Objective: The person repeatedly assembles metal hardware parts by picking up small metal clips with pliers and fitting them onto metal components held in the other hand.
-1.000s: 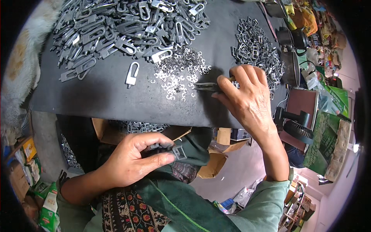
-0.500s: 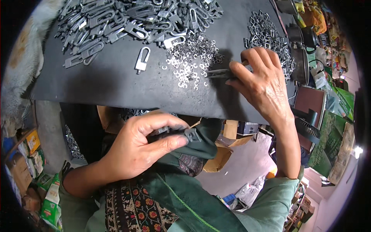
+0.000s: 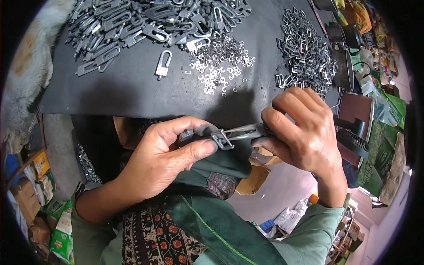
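Observation:
My left hand (image 3: 161, 157) is closed around a dark metal piece, pinching it between thumb and fingers. At the piece's right end, a small rectangular metal frame (image 3: 222, 139) sticks out past the fingertips. My right hand (image 3: 304, 130) grips tweezers (image 3: 247, 131), whose two slim prongs point left and meet the frame. Whether a clip sits between their tips is too small to tell. Behind the hands, a heap of tiny C-shaped clips (image 3: 216, 70) lies on the dark table (image 3: 132, 95). A single loop-shaped metal part (image 3: 163, 66) rests left of them.
A big pile of loop-shaped metal parts (image 3: 141, 26) covers the table's far left. At the far right is a heap of small rectangular frames (image 3: 304, 53). Metal pots (image 3: 342, 66) and a small black fan (image 3: 353, 143) stand beyond the right edge. White-and-tan fur (image 3: 33, 57) borders the left side.
My right hand has brought the tweezers from the clip heap down and toward my left hand, where the tips now meet the frame. The left hand has turned its piece slightly, showing more of the frame.

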The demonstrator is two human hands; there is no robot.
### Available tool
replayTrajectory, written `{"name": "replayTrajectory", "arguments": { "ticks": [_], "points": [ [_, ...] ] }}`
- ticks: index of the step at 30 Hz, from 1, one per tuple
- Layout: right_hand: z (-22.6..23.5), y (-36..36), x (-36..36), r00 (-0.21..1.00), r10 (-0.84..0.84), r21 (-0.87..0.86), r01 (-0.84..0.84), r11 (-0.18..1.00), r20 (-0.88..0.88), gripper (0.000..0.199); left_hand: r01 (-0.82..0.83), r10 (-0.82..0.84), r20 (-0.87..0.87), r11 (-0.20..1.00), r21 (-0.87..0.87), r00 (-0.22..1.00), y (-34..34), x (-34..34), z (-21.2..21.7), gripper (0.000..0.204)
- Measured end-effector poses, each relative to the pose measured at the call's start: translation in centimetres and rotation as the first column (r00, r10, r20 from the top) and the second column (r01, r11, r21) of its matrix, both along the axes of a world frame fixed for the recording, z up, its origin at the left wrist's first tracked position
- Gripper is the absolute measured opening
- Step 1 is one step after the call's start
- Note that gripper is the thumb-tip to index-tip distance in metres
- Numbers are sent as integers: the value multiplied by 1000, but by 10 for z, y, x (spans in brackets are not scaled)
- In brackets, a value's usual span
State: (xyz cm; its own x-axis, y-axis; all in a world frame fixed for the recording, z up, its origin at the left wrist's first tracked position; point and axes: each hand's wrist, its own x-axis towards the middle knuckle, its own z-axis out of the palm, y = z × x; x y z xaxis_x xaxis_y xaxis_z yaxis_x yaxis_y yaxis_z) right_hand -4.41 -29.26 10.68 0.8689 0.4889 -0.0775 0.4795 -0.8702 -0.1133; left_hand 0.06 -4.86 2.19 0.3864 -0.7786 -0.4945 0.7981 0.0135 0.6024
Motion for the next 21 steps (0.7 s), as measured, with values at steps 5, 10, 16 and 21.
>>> {"name": "replayTrajectory", "arguments": {
  "ticks": [5,10,16,21],
  "points": [
    [0,3,-1,1000,7,-3,-7,1000,1,44,-3,3,21,1000,-5,1000,-2,0,2,18],
    [-1,9,-2,999,-39,69,40,997,-17,35,-33,33,45,999,-15,998,-3,-4,-4,18],
    [-3,13,-23,986,-137,24,140,990,-96,32,3,-17,329,999,44,944,-3,-5,-4,19],
    [-11,20,-38,978,-197,79,203,976,-73,29,150,-159,94,984,93,983,11,-9,-6,28]
  ]
}}
